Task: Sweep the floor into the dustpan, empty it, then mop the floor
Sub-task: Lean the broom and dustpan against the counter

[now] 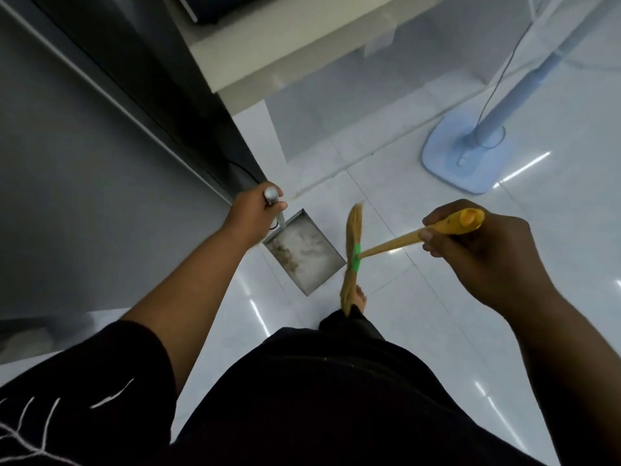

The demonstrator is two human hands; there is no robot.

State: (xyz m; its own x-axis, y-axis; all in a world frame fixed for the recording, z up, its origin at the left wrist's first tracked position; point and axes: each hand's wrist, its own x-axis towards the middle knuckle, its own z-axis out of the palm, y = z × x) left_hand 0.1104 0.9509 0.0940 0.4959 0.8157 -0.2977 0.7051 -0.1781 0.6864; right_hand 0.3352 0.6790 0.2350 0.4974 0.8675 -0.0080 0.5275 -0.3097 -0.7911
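Hard to read:
- dustpan handle is mostly buried in the left hand; only the grey cap above the fist and a short bit of shaft below it show
- can't tell if the dustpan sits on the floor or hangs just above it
- in the tray, brownish debris is piled at the handle-side corner; the rest is a dusty smear, too blurred to identify
- the lower tip of the bristles overlaps a bare foot and a dark trouser leg; floor contact unclear
- fan: only the pale blue base and pole are in frame, cut off at the top edge
- dark appliance on the beige surface is cropped at the top
- big grey cabinet on the left is blurred and runs out of frame

Hands are well apart, both clamped:
- left hand is a fist wrapped round the dustpan handle, thumb along the side
- right hand has its fingers curled round the top end of the yellow broom; the end cap pokes out past the fist

Positions:
- dustpan is low over the white tile, near the cabinet's bottom corner
- bristles are just beside the dustpan's right edge, edge-on to the camera
- green band marks where the stick meets the bristles
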